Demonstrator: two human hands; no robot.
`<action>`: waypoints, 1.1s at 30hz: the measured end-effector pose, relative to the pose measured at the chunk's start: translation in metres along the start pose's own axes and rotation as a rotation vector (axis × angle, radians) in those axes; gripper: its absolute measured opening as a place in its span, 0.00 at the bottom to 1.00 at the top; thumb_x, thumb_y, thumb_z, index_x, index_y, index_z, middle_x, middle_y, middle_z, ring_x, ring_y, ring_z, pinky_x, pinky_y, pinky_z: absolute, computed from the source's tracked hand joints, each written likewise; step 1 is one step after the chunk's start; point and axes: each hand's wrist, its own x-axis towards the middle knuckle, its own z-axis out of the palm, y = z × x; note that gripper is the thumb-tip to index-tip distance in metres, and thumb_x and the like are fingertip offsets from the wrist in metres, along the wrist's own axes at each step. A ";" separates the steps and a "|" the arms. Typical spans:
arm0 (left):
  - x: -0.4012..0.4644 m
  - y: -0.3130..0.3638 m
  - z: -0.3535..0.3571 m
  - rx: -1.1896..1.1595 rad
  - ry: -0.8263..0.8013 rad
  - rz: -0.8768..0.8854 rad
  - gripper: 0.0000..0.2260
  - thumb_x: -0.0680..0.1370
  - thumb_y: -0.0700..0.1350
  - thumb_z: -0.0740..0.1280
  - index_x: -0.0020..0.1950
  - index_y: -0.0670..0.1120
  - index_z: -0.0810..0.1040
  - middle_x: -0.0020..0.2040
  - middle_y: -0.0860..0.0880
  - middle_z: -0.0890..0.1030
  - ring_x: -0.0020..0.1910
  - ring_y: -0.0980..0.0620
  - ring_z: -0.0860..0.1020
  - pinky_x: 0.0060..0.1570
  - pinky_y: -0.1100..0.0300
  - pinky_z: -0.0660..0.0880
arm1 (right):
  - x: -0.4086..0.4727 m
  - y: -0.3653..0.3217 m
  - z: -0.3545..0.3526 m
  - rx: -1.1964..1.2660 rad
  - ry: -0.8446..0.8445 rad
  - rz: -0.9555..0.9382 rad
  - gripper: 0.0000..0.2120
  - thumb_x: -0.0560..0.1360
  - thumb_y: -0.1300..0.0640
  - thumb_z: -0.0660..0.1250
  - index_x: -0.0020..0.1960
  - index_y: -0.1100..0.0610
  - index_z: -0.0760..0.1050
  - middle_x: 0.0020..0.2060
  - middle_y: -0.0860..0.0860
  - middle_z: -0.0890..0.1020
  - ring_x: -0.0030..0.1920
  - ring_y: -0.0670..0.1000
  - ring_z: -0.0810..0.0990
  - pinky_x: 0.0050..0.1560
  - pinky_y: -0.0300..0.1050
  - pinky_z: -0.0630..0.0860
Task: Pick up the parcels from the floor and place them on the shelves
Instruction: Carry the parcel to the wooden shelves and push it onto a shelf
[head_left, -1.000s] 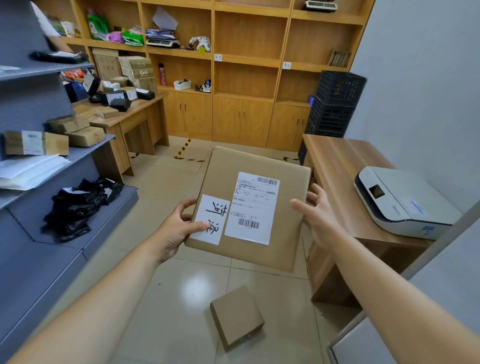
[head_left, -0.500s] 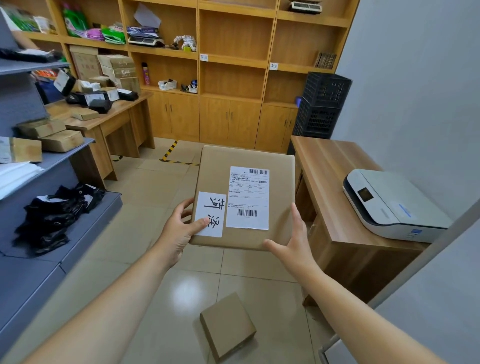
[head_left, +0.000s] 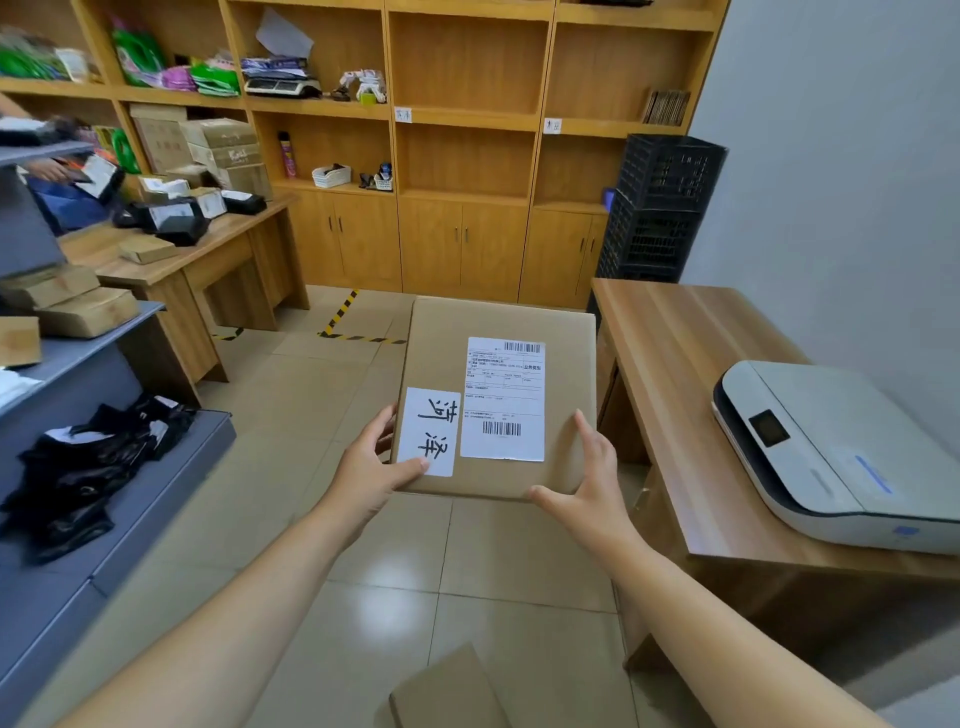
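Note:
I hold a flat brown cardboard parcel (head_left: 441, 353) out in front of me above the tiled floor. It carries a white shipping label and a second white label with handwritten characters. My left hand (head_left: 366, 470) grips its near left corner, thumb on the handwritten label. My right hand (head_left: 587, 480) grips its near right corner. A smaller plain brown parcel (head_left: 449, 693) lies on the floor below, near the bottom edge. Grey metal shelves (head_left: 98, 340) stand at my left, holding brown boxes and black bags.
A wooden table (head_left: 670, 374) at the right carries a white printer (head_left: 841, 457). Black crates (head_left: 662, 208) are stacked behind it. Wooden wall shelving (head_left: 467, 119) with cupboards fills the back. A desk (head_left: 208, 249) loaded with parcels stands at back left.
My right hand moved from the parcel's right edge down to its near right corner and closed on it. The parcel now sits squarer, and the view has shifted right and forward.

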 end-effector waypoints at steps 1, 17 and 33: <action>0.013 0.002 0.007 0.013 0.008 -0.001 0.36 0.69 0.37 0.73 0.73 0.51 0.60 0.69 0.49 0.69 0.65 0.55 0.67 0.58 0.58 0.69 | 0.016 0.003 -0.004 -0.002 -0.006 0.002 0.49 0.65 0.56 0.76 0.73 0.40 0.49 0.73 0.50 0.54 0.73 0.48 0.54 0.73 0.50 0.57; 0.145 0.000 0.017 0.132 0.145 -0.052 0.38 0.68 0.37 0.73 0.73 0.51 0.60 0.68 0.48 0.65 0.64 0.53 0.68 0.54 0.60 0.69 | 0.188 0.021 0.005 -0.027 -0.170 -0.035 0.49 0.65 0.56 0.76 0.75 0.45 0.48 0.73 0.51 0.54 0.73 0.49 0.55 0.67 0.40 0.54; 0.354 -0.017 -0.114 0.062 0.065 -0.044 0.37 0.69 0.38 0.72 0.72 0.55 0.60 0.67 0.49 0.69 0.64 0.53 0.69 0.54 0.61 0.68 | 0.362 -0.040 0.145 -0.069 -0.074 -0.021 0.48 0.66 0.56 0.76 0.74 0.44 0.48 0.71 0.47 0.56 0.66 0.40 0.56 0.65 0.39 0.57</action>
